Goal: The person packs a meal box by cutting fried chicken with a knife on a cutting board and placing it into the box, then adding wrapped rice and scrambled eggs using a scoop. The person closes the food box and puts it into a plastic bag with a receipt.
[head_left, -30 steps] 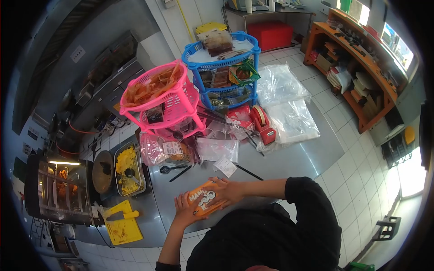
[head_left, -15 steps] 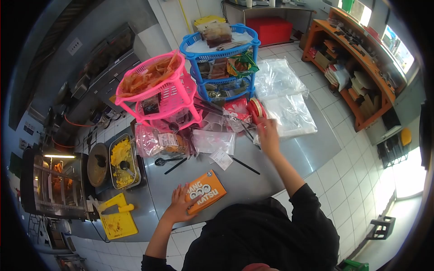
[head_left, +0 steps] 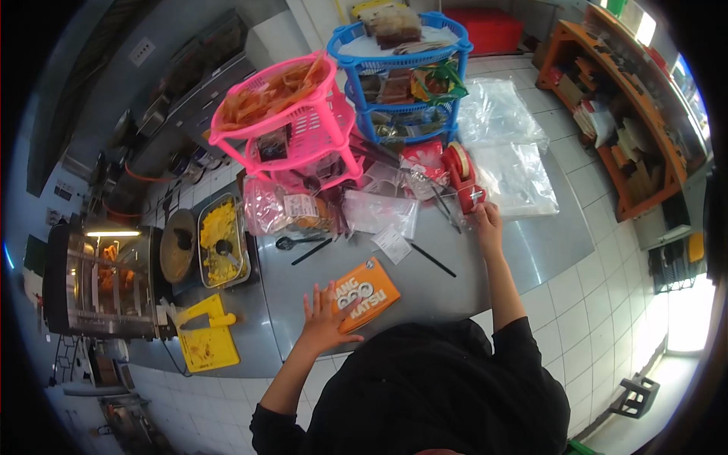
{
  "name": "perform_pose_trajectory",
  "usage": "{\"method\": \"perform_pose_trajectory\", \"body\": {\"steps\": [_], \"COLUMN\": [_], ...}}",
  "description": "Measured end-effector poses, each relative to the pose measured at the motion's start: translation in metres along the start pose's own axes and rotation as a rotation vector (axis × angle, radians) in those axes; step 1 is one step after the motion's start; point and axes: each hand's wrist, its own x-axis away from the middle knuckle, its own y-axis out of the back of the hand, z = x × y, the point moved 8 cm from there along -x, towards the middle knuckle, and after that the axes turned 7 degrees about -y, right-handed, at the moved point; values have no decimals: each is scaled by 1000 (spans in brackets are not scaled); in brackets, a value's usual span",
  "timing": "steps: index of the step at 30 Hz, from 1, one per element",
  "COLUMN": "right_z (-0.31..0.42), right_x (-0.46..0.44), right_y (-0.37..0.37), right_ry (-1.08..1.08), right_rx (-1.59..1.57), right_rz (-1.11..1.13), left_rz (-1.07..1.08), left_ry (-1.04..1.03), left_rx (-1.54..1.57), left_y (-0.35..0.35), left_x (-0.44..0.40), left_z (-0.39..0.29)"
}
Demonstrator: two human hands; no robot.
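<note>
An orange box (head_left: 369, 292) with white lettering lies on the metal table, close to my body. My left hand (head_left: 327, 318) rests at its left side with fingers spread, some of them lying on the box. Farther right, my right hand (head_left: 489, 221) is at the near end of a red tape dispenser (head_left: 464, 182). Its fingers are pinched together at the tape end, though the tape itself is barely visible there. A roll of tape (head_left: 458, 161) sits in the dispenser. Clear plastic bags (head_left: 516, 178) lie to the right of it.
Pink (head_left: 284, 106) and blue (head_left: 402, 53) tiered baskets stand at the back with packets in them. A receipt (head_left: 391, 246), black straws (head_left: 434, 260) and a black spoon (head_left: 292, 242) lie mid-table. On the left are a tray of yellow food (head_left: 220, 235) and a yellow cutting board (head_left: 208, 345) with a knife.
My right hand has moved to the dispenser's near end, and its fingers have closed there. My left hand stays at the box with fingers more spread. The whole view has shifted.
</note>
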Motion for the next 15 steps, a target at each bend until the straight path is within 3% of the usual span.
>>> {"method": "perform_pose_trajectory", "body": {"steps": [2, 6, 8, 12, 14, 15], "right_z": [-7, -13, -1, 22, 28, 25], "right_x": [-1, -2, 8, 45, 79, 95], "right_y": [4, 3, 0, -13, -32, -49], "right_ry": [147, 202, 412, 449, 570, 505], "right_rx": [110, 126, 705, 531, 571, 588], "right_rz": [-78, -166, -264, -320, -203, -97], "left_rz": [-63, -185, -236, -310, -328, -436], "left_ry": [-64, -159, -165, -201, -160, -56], "left_rx": [14, -38, 12, 54, 121, 57], "left_y": [-1, 14, 18, 23, 26, 32], "left_x": [-19, -51, -66, -91, -102, -99], "left_z": [-5, -23, -29, -37, -36, -35]}}
